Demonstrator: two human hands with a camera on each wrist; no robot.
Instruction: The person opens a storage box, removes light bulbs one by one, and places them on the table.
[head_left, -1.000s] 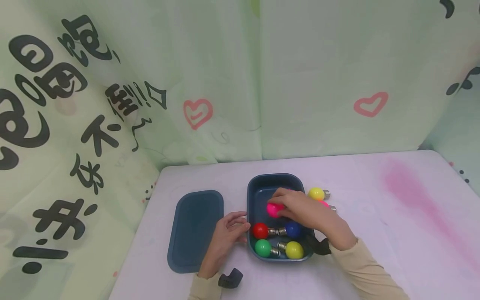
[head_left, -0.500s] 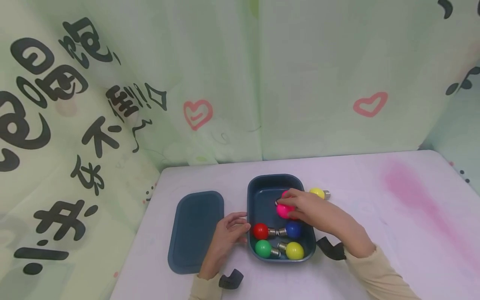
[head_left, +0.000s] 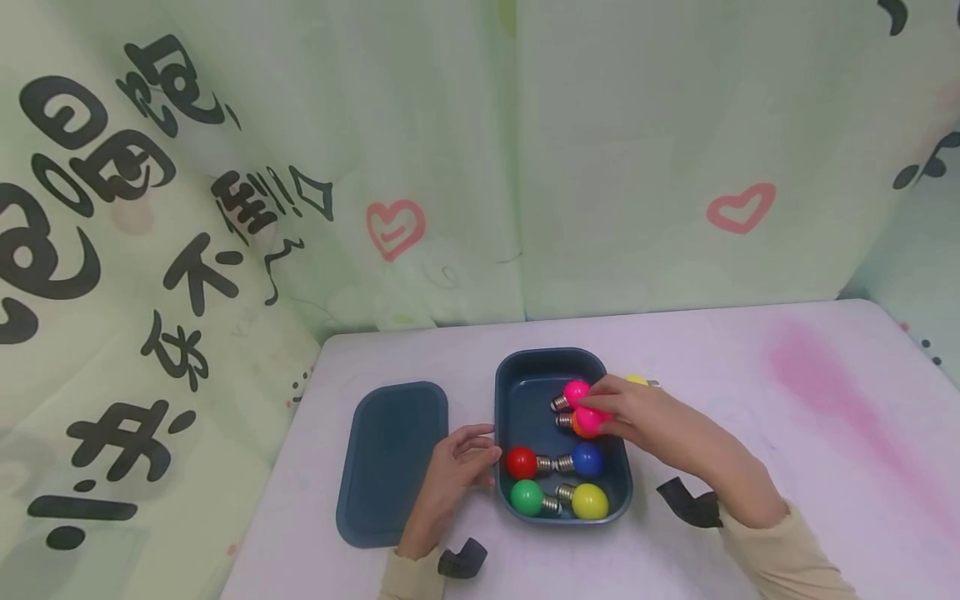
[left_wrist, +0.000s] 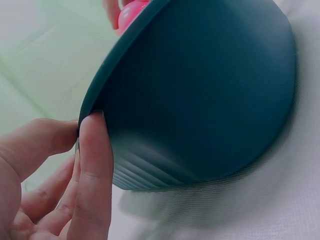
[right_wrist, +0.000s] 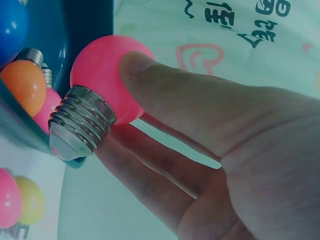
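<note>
My right hand (head_left: 648, 412) pinches a pink light bulb (right_wrist: 102, 75) by its globe, at the right side of a dark blue box (head_left: 525, 371). Its screw base points away from the fingers in the right wrist view. Another pink bulb (head_left: 576, 392) and an orange bulb (right_wrist: 22, 82) lie beside it inside the box. Red (head_left: 521, 462), blue (head_left: 587, 459), green (head_left: 527, 497) and yellow (head_left: 589, 501) bulbs fill the near half. My left hand (head_left: 453, 471) holds the box's left rim, with finger and thumb at the wall (left_wrist: 200, 100) in the left wrist view.
A flat dark blue lid (head_left: 393, 462) lies left of the box. Right of the box, a yellow bulb (head_left: 637, 380) is partly behind my right hand, and a pink bulb (right_wrist: 7, 200) lies next to it on the white tabletop (head_left: 750, 400). A printed curtain (head_left: 630, 167) hangs behind.
My right hand has moved right with the pink bulb, from over the box's middle to its right side. The orange and other pink bulbs have come into view. The left hand has stayed put.
</note>
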